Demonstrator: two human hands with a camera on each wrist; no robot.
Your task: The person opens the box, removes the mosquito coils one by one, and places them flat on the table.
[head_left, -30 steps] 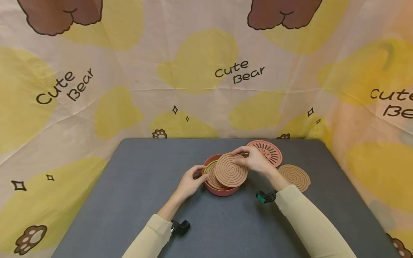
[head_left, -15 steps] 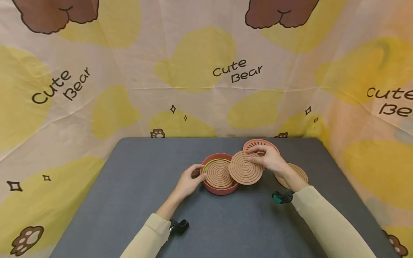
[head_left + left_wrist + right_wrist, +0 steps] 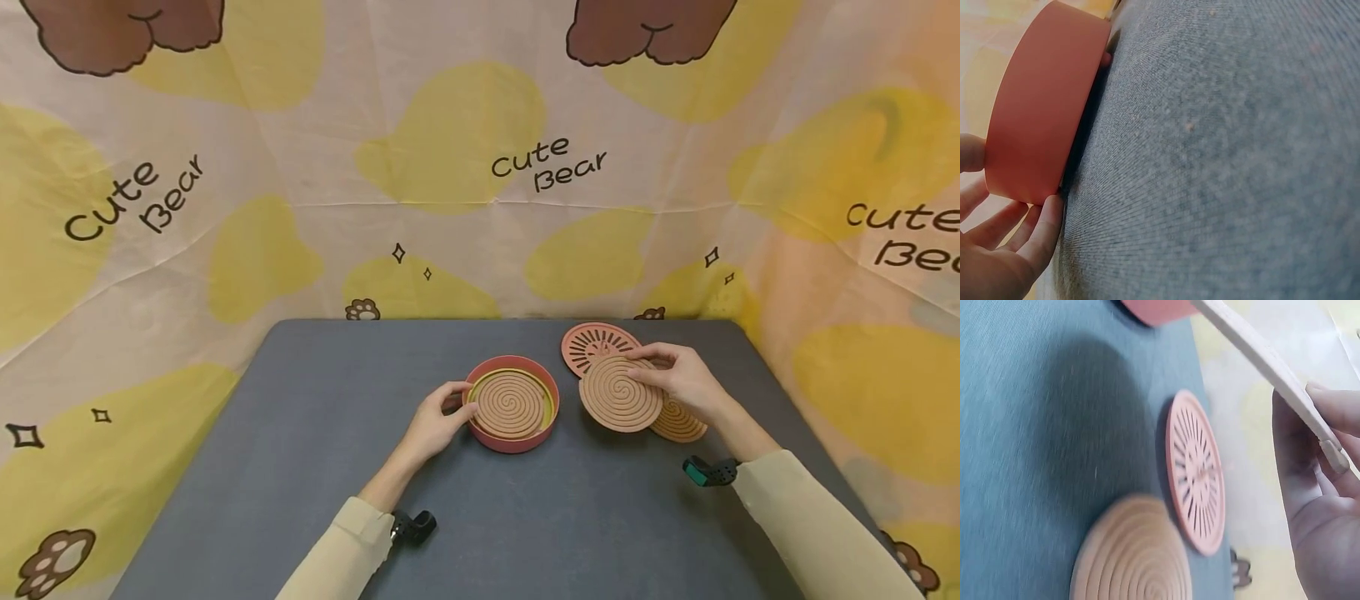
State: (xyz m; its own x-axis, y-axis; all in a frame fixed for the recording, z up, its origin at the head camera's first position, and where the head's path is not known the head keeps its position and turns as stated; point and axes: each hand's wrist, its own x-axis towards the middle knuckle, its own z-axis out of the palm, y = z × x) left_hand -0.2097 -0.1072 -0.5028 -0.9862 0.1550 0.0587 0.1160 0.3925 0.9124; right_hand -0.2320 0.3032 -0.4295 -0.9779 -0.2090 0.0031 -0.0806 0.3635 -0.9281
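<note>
Grey table (image 3: 345,367); three coils (image 3: 510,403), one bowl (image 3: 513,446), one lid (image 3: 588,340); left grip (image 3: 433,423) clamped on bowl, right grip (image 3: 690,382) on coil (image 3: 619,396).

A tan spiral patterns the held coil (image 3: 621,393), the nested coil (image 3: 509,403) and the lower coil (image 3: 679,422); the round container (image 3: 511,446) is dusty red, its inner ring (image 3: 550,408) yellow-green; the lid (image 3: 581,342) is salmon pink with dark radiating slots; worktop (image 3: 360,367) blue-grey; sleeves (image 3: 337,550) pale cream; backdrop (image 3: 442,133) pale pink with yellow blotches and black lettering.

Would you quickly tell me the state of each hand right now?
Left hand: holding the red container by its side.
Right hand: holding a coil in the air.
</note>
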